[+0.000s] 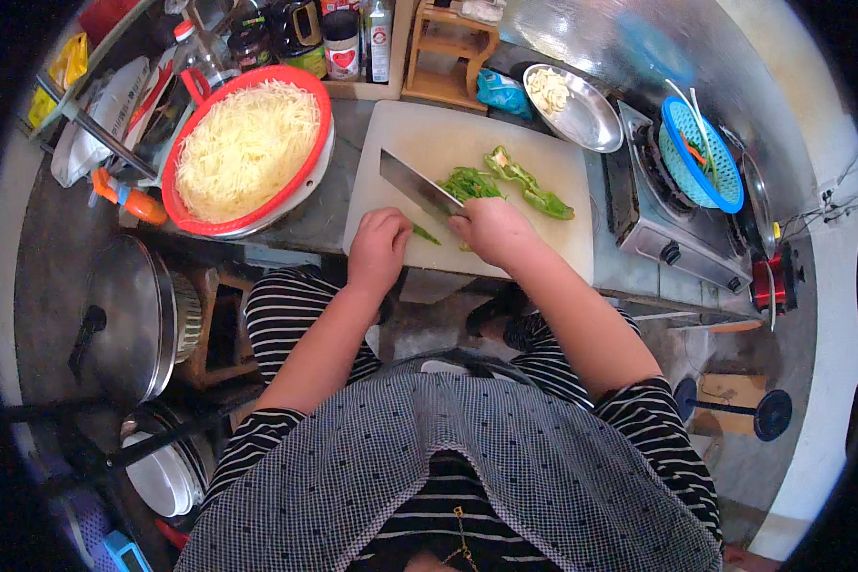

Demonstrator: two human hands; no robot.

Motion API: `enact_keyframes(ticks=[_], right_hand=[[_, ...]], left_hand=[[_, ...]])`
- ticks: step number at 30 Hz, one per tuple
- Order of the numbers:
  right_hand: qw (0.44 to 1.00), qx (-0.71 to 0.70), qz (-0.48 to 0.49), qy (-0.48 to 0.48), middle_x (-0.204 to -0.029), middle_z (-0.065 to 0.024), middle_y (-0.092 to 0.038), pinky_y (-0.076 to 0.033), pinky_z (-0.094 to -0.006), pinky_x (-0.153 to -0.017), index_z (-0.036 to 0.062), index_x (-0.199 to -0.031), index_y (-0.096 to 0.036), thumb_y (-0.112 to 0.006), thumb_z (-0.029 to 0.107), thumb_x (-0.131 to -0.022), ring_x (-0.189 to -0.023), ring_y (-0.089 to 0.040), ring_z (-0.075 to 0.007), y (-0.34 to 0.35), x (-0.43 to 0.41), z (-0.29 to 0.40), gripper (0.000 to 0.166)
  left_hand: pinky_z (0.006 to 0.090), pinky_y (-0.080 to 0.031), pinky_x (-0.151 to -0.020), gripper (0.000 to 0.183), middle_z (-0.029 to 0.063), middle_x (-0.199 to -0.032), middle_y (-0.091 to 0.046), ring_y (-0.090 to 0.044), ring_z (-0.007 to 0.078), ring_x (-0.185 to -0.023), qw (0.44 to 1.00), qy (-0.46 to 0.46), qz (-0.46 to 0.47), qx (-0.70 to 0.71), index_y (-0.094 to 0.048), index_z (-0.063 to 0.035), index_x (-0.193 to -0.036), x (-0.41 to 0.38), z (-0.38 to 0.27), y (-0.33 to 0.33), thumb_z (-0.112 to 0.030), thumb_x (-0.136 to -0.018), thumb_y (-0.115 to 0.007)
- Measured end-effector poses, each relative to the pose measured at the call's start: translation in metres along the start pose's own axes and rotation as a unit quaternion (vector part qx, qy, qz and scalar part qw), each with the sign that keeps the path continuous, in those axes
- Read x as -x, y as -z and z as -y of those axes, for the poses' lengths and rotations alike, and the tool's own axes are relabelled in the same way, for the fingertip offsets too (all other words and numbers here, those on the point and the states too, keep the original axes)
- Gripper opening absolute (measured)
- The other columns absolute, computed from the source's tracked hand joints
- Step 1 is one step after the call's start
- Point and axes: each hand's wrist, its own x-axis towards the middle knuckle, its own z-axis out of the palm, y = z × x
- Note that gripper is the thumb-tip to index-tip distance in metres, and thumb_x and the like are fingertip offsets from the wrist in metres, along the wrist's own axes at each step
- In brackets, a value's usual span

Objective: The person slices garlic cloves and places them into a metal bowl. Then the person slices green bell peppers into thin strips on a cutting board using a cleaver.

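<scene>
A white cutting board (pixel 393 136) lies on the counter before me. My right hand (pixel 497 229) is closed around the handle of a cleaver (pixel 416 184), whose broad blade points up and left over the board. Shredded green pepper (pixel 470 184) lies beside the blade, partly behind it. Farther right on the board are split green pepper pieces (pixel 529 182). My left hand (pixel 381 243) is at the board's near left edge with its fingers bent; a thin green pepper piece (pixel 426 234) lies just right of the fingertips. Whether those fingers pinch anything is hidden.
Left stands a red basket (pixel 323 107) of pale shreds, with bottles (pixel 342 53) behind. A metal dish (pixel 590 118) of sliced pieces sits beyond the board's right corner. Farther right, a blue basket (pixel 693 175) rests on a gas stove (pixel 658 247). A lidded pot (pixel 125 314) is low at left.
</scene>
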Motion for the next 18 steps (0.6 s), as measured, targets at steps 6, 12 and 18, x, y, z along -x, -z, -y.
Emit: enact_keyframes(ticks=[6, 12, 18], right_hand=[[0.996, 0.065, 0.06, 0.034, -0.087, -0.02, -0.07, -0.055, -0.0489, -0.075, 0.005, -0.089, -0.072, -0.06, 0.036, -0.092, -0.082, -0.068, -0.0389, 0.019, 0.029, 0.011, 0.033], [0.999, 0.029, 0.006, 0.038, -0.089, -0.0208, -0.07, -0.055, -0.0485, -0.077, 0.0034, -0.09, -0.071, -0.06, 0.036, -0.091, -0.084, -0.068, -0.0389, -0.027, -0.006, 0.019, 0.035], [0.999, -0.027, -0.019, 0.031, -0.09, -0.0225, -0.069, -0.053, -0.0496, -0.079, 0.0019, -0.087, -0.071, -0.062, 0.037, -0.09, -0.085, -0.067, -0.041, -0.017, -0.015, -0.004, 0.037]], left_hand=[[0.0418, -0.049, -0.09, 0.012, 0.0147, -0.102, -0.065, -0.06, 0.0341, -0.101, 0.999, -0.002, -0.039, -0.01, -0.067, -0.0038, -0.091, 0.001, 0.002, -0.006, -0.007, -0.08, -0.071], [0.0421, -0.05, -0.09, 0.011, 0.0147, -0.103, -0.066, -0.06, 0.0343, -0.102, 1.0, 0.005, -0.024, 0.0, -0.067, -0.0032, -0.091, -0.001, 0.0, -0.008, -0.006, -0.081, -0.07], [0.0421, -0.049, -0.09, 0.011, 0.0141, -0.102, -0.066, -0.061, 0.0344, -0.101, 1.0, -0.003, 0.005, -0.002, -0.067, -0.0033, -0.09, 0.004, 0.006, -0.005, -0.006, -0.08, -0.07]])
